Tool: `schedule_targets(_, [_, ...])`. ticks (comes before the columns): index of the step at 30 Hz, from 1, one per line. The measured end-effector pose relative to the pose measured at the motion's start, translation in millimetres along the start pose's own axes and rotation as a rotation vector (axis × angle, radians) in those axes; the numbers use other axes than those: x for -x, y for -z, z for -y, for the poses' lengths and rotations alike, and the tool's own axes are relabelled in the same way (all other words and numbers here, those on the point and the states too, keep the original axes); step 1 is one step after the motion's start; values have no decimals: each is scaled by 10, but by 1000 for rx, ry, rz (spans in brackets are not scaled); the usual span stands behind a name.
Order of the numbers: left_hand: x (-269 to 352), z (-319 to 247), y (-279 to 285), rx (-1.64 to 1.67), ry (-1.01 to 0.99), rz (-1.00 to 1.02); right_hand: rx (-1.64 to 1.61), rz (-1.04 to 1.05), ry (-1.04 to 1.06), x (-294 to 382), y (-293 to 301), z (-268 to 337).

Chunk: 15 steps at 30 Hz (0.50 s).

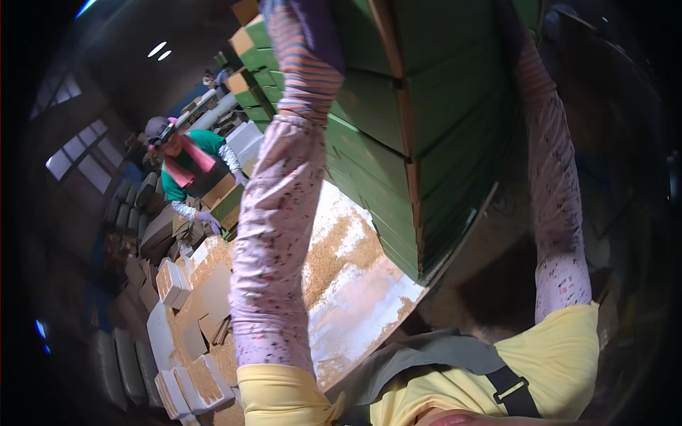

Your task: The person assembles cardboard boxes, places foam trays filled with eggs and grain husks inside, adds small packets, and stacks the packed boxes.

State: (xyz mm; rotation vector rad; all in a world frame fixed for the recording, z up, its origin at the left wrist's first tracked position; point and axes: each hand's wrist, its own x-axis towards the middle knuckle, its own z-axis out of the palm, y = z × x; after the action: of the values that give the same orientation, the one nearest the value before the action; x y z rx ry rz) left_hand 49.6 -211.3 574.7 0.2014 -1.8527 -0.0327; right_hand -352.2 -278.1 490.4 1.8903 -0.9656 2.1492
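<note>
Green cardboard boxes point(367, 154) rise in a tall stack before me, one corner facing me. Both my arms are raised to either side of the upper boxes. My left hand point(319, 37), in a purple glove with a striped cuff, is against or close beside the left face of an upper box point(357, 37); its fingers are hidden or cut off at the top edge. In shadow, my right hand point(510, 26) reaches up along the stack's right side. Its fingers cannot be made out. Under the stack lies a pale tabletop point(367, 314) strewn with brown granules.
Across to the left, a co-worker point(186, 154) in purple gloves holds an open green box point(221, 199). White blocks point(173, 282) with brown granules and cardboard sheets point(213, 290) cover the table's left part. More green boxes point(256, 80) stand behind. Filled sacks point(125, 367) lie at far left.
</note>
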Motion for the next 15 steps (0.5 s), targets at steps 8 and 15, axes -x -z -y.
schedule_targets(8, [3138, 399, -945, -269, 823, -382, -111, 237, -691, 4289, 769, 2044])
schedule_targets(15, [4485, 247, -2011, 666, 1709, -328, -343, 215, -1706, 5972, 1035, 2620])
